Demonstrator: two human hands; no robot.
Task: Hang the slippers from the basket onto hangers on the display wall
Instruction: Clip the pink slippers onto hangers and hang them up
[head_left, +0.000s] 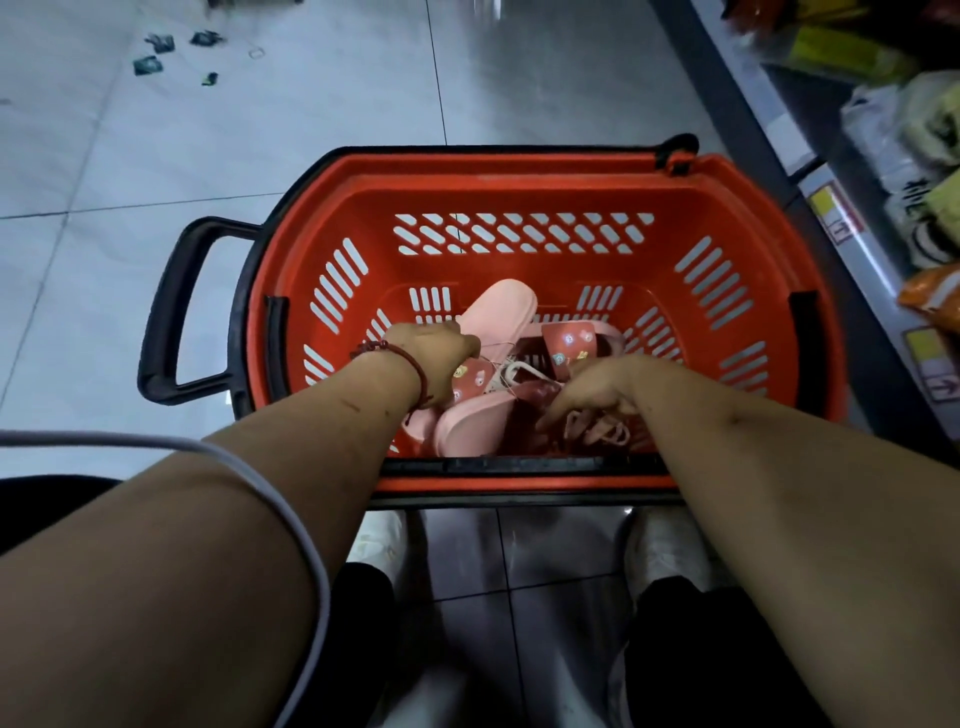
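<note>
The slippers (506, 306) are piled low in the basket (519, 182), around 6 o'clock. The left hand (441, 358) grips one at 9. The right hand (597, 384) digs in at 3, can't tell its grip. They're probably light, bendy foam, so the strap's the easy hold.

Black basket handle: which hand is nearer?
Left. The left hand is in the red basket on the black handle side; the right hand is farther across, toward the shelf.
</note>
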